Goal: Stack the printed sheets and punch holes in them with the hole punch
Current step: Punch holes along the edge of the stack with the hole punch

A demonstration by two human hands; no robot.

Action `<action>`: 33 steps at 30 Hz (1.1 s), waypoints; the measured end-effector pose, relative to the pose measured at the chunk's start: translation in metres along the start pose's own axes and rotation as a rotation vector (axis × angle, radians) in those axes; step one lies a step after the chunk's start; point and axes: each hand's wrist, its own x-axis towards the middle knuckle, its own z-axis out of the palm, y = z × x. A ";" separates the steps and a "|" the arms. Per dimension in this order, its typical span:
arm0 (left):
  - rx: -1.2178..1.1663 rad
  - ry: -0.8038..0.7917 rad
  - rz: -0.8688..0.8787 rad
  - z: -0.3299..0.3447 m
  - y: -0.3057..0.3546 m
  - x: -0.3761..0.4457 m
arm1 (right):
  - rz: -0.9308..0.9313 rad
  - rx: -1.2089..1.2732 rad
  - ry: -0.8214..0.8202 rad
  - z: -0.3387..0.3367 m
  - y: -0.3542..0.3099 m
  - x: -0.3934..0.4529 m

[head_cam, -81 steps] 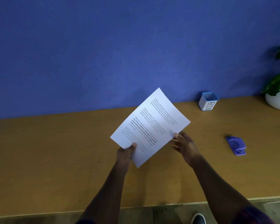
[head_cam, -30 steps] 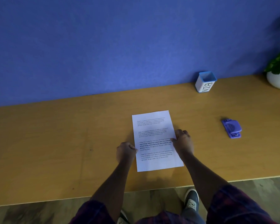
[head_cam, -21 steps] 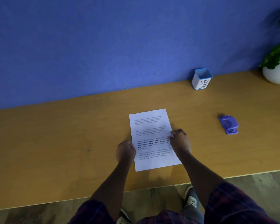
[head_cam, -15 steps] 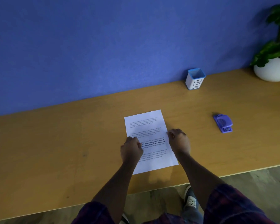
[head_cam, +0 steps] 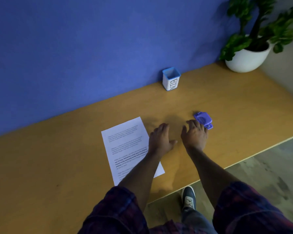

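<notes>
The stack of white printed sheets [head_cam: 125, 146] lies flat on the wooden desk [head_cam: 57, 157], its long side running away from me. A small purple hole punch [head_cam: 203, 119] sits on the desk to the right of the sheets. My right hand [head_cam: 194, 135] hovers with spread, relaxed fingers just short of the punch, its fingertips at the punch's near edge. My left hand [head_cam: 160, 140] is open too, fingers extended, just past the right edge of the sheets, and my forearm crosses their lower right corner.
A white cup with a blue rim marked BIN [head_cam: 171, 79] stands against the blue wall at the back. A potted plant in a white bowl [head_cam: 248, 57] occupies the far right corner. The desk's front edge runs diagonally at the lower right, with floor and my shoe [head_cam: 189, 198] below.
Both hands have let go of the sheets, which now lie on the desk, and moved right. My right hand has reached the hole punch. The view has swung to the right.
</notes>
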 end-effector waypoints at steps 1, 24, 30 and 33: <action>0.000 -0.028 0.026 0.004 0.007 0.008 | 0.030 -0.002 0.007 -0.003 0.006 0.007; -0.032 -0.136 -0.002 0.065 0.105 0.109 | 0.431 0.185 -0.243 -0.010 0.061 0.078; -0.053 -0.159 -0.040 0.070 0.112 0.112 | 0.519 0.282 -0.240 -0.011 0.064 0.081; -0.107 -0.124 -0.059 0.071 0.115 0.112 | 0.553 0.315 -0.262 -0.016 0.063 0.082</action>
